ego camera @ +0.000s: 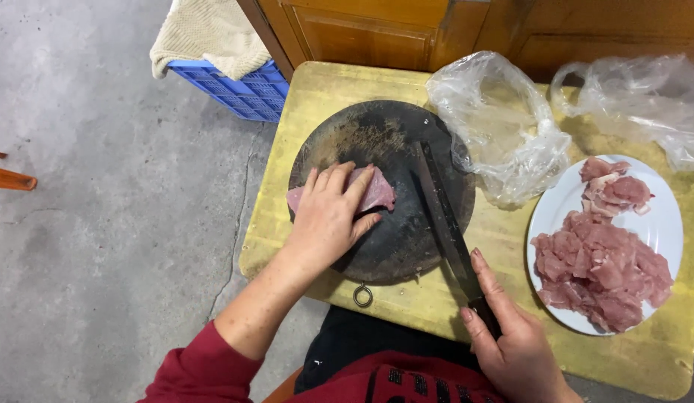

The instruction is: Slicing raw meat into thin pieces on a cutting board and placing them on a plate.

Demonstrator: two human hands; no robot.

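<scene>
Left hand (pixel 328 216) flat on raw meat (pixel 373 192) to pin it to the round board (pixel 392 134), right hand (pixel 511 347) clamped on knife (pixel 444 216) handle, blade resting aside.

The round dark board (pixel 395 149) lies bare on its far half. A long knife (pixel 440 216) slants across its right side, barring the way toward the plate of sliced meat (pixel 664 224). Crumpled plastic bags (pixel 504 127) crowd the table's (pixel 324 82) far right; its left strip lies open.
</scene>
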